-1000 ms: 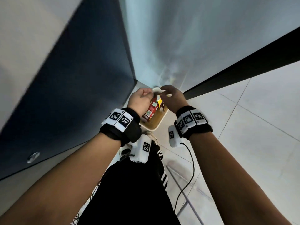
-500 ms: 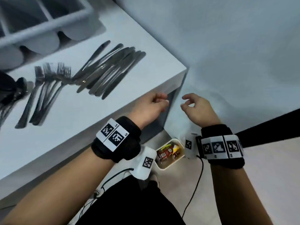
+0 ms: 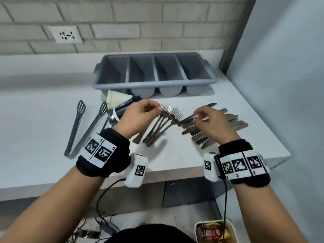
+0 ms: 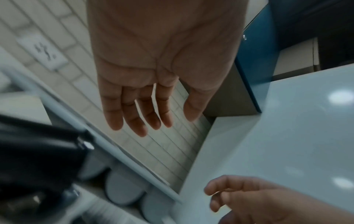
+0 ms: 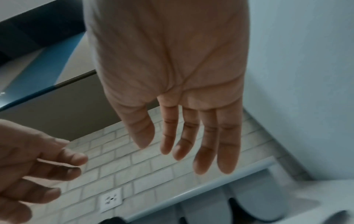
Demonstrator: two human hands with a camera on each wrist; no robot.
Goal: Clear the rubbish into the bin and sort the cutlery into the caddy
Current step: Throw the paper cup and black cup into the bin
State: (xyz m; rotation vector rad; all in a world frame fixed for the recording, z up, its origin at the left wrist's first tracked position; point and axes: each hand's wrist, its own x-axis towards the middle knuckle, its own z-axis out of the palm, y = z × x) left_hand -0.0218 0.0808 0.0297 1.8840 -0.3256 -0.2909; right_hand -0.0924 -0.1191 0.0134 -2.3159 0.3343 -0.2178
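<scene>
The grey four-compartment caddy (image 3: pixel 154 83) stands at the back of the white table, and all its compartments look empty. In front of it lie a bunch of forks (image 3: pixel 163 125) and, to the right, a row of knives (image 3: pixel 228 123). My left hand (image 3: pixel 154 108) hovers just over the fork heads with relaxed fingers and holds nothing. My right hand (image 3: pixel 199 115) hovers over the knife tips, also empty. The wrist views show both palms spread: the left hand (image 4: pixel 172 121) and the right hand (image 5: pixel 155 145). The white bin (image 3: pixel 233 230) with rubbish sits on the floor at the lower right.
Grey tongs (image 3: pixel 77 127) lie at the left. A white paper cone (image 3: pixel 117 99) rests on a dark cylinder beside a spoon (image 3: pixel 112 119), behind my left hand. A brick wall with a socket (image 3: pixel 67 35) backs the table. A pale wall closes off the right side.
The view has swung up from the floor bin to the table. Both hands have left the bin, risen and moved over the forks and knives, empty.
</scene>
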